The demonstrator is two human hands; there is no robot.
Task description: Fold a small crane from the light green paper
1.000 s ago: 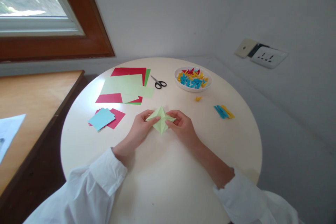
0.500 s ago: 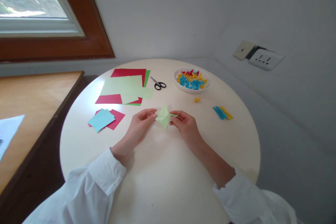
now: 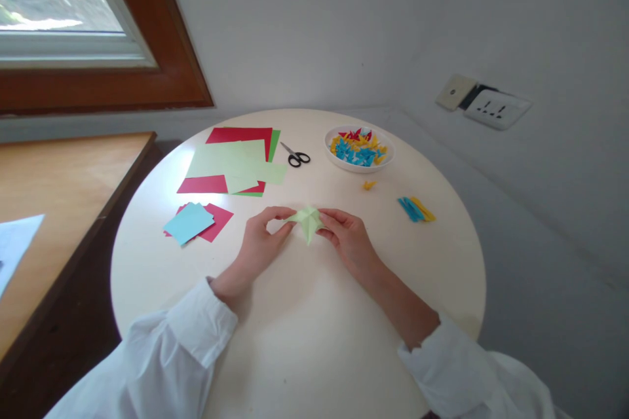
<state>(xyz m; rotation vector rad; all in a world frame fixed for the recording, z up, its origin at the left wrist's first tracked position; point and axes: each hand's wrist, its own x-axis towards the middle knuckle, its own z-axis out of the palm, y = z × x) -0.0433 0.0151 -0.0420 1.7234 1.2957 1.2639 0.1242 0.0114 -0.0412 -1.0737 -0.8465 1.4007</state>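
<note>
Pinching opposite sides between thumbs and fingers, the left hand and right hand held a pale green folded paper, sharply creased, its lower tip pointed, on the person's side of the scissors.

over a table, the held paper sits between the left hand and right hand. behind them: sheets left, scissors midway, a dish holding figures right, one loose figure before it. small papers lie left of the hands, strips right.
</note>
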